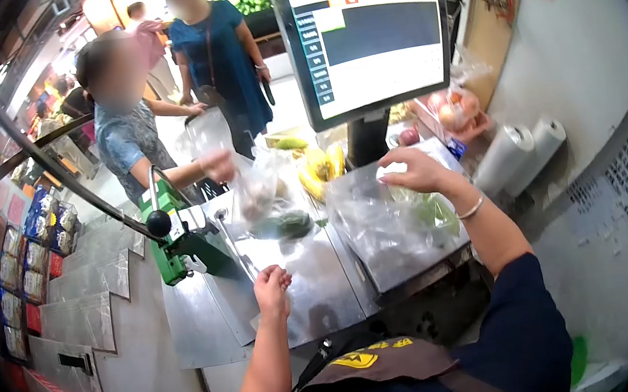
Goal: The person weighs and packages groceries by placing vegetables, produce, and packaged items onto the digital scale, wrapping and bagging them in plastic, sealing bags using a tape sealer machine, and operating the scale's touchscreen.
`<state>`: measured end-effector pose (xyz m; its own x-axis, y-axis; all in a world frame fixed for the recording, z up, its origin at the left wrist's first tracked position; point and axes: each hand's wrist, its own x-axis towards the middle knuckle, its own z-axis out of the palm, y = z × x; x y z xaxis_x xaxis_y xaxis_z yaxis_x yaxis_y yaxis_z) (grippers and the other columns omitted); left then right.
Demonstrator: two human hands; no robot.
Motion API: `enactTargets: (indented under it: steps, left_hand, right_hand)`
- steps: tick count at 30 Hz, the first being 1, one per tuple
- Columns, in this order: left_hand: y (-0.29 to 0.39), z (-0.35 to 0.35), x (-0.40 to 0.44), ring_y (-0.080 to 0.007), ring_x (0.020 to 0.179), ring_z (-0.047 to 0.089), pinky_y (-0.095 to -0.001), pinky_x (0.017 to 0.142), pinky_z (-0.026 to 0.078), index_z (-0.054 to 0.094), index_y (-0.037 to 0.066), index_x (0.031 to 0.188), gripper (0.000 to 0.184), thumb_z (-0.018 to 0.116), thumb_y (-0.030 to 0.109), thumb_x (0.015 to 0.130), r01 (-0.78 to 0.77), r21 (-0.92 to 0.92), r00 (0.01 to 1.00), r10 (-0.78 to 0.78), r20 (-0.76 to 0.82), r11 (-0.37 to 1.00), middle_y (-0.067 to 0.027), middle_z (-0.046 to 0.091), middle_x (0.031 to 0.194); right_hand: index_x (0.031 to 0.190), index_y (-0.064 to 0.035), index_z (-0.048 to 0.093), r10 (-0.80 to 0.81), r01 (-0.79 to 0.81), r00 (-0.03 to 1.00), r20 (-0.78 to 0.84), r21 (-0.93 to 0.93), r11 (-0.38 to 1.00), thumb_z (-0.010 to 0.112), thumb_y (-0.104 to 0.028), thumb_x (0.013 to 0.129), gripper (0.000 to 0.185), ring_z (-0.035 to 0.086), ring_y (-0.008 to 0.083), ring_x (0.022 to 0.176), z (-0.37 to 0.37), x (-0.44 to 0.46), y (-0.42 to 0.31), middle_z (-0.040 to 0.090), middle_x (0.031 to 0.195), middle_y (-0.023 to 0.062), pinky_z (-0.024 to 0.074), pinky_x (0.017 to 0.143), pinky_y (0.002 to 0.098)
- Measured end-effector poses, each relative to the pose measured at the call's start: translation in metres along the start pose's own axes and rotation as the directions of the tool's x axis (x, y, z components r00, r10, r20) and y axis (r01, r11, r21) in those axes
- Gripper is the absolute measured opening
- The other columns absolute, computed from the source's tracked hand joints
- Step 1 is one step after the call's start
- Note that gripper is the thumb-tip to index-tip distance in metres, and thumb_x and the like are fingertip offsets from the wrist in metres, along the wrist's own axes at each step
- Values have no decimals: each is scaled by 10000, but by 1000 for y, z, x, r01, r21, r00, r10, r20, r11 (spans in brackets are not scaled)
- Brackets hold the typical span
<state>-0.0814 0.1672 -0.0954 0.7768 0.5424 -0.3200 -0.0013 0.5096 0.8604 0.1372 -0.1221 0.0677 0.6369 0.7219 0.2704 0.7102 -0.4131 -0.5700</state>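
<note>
Counter (324, 277) lies below the curled left hand (272, 287), plastic bag (363, 212) below the right hand (414, 169), whose grip is unclear.

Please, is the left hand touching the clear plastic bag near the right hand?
Apart: the head view shows metal counter between the left hand and the clear plastic bag.

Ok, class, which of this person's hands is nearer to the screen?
The right. The right hand is raised a little below the screen; the left hand is farther off, lower and to the left, over the metal counter.
</note>
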Motion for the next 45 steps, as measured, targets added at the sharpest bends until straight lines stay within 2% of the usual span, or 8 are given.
enactTargets:
  steps: [4, 7, 11, 17, 21, 27, 31, 45]
  left_hand:
    - [6, -2, -16, -156, 604, 549, -261, 605, 460, 527, -8, 930, 160, 578, 92, 816, -1, -30, 999, 0, -33, 1000, -86, 563, 748]
    - [11, 2, -23, -156, 620, 545, -269, 611, 451, 528, 2, 916, 149, 583, 93, 812, -13, 7, 1000, 13, -13, 1000, -78, 562, 755]
    - [18, 8, -28, -141, 609, 547, -242, 603, 464, 548, -20, 896, 152, 589, 103, 816, -37, -4, 999, 37, 20, 999, -84, 569, 742]
    - [25, 18, -33, -139, 629, 538, -250, 619, 461, 550, -17, 887, 133, 590, 85, 812, -92, 13, 996, 92, -6, 996, -79, 564, 757]
    - [27, 21, -32, -134, 648, 522, -268, 644, 454, 552, -4, 875, 106, 593, 56, 799, -181, 43, 984, 180, 12, 983, -57, 553, 758]
    - [33, 35, -29, -97, 719, 523, -225, 669, 441, 543, -6, 968, 166, 580, 49, 816, -311, 131, 949, 300, 92, 941, -29, 555, 857]
    - [38, 58, -30, -90, 727, 520, -214, 685, 437, 557, -34, 1035, 212, 554, 23, 830, -395, 159, 917, 378, 127, 905, -36, 568, 886]
    - [40, 91, -37, -99, 775, 534, -226, 727, 438, 547, -44, 1084, 264, 561, 29, 831, -485, 190, 862, 429, 271, 854, -51, 579, 908]
  right_hand:
    - [695, -13, 572, -344, 227, 724, -598, -265, 937, 659, -137, 749, 161, 566, 241, 693, -25, 41, -13, 589, 713, 108, 444, 633, 331]
    - [923, 5, 596, -601, 233, 518, -609, -575, 784, 654, -208, 741, 286, 523, 351, 963, -41, 87, -31, 596, 942, 154, 393, 861, 417]
    - [1270, -55, 424, -531, -51, 685, -498, -761, 647, 406, -562, 843, 663, 181, 297, 1315, -46, 147, -39, 365, 1359, 96, 31, 1048, 523]
    - [1304, -88, 394, -469, 4, 655, -592, -618, 787, 500, -485, 833, 625, 210, 321, 1310, -40, 114, -37, 379, 1353, 114, 58, 1046, 521]
    - [1194, -54, 479, -451, 29, 516, -728, -511, 859, 600, -266, 812, 454, 374, 354, 1190, -30, 17, 6, 526, 1166, 139, 264, 992, 463]
    - [989, 14, 587, 201, -603, 500, -842, -172, 779, 544, -203, 839, 267, 510, 351, 1000, 26, -197, 139, 570, 1037, 197, 390, 882, 400]
    - [1039, 44, 567, 624, -683, 392, -676, 240, 690, 492, -180, 848, 304, 526, 342, 1017, 58, -263, 169, 572, 1061, 215, 398, 888, 379]
    - [1154, 63, 506, 661, -631, 651, -373, 217, 745, 374, -43, 808, 385, 538, 301, 1053, 44, -279, 193, 552, 1120, 245, 400, 903, 328]
